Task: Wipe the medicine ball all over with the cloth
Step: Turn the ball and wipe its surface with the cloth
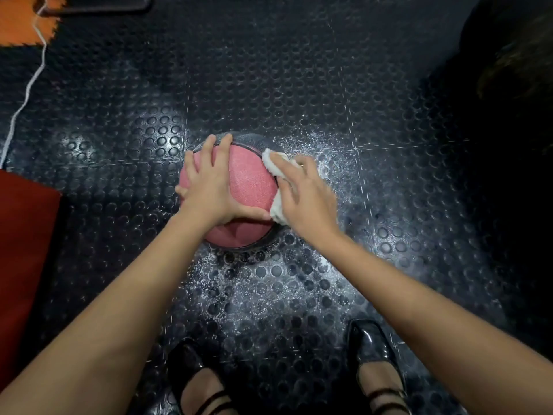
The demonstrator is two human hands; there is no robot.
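**Around the work spot**

A black rubber floor with raised round studs fills the view, dusted with white specks near the middle. A white cord trails down the far left. An orange mat shows at the far-left corner, a red mat at the left edge. Two black strapped shoes stand nearest.

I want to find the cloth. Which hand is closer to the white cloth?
The right hand. It presses the white cloth against the right side of the pink ball. The left hand lies flat on top of the ball, beside the cloth.
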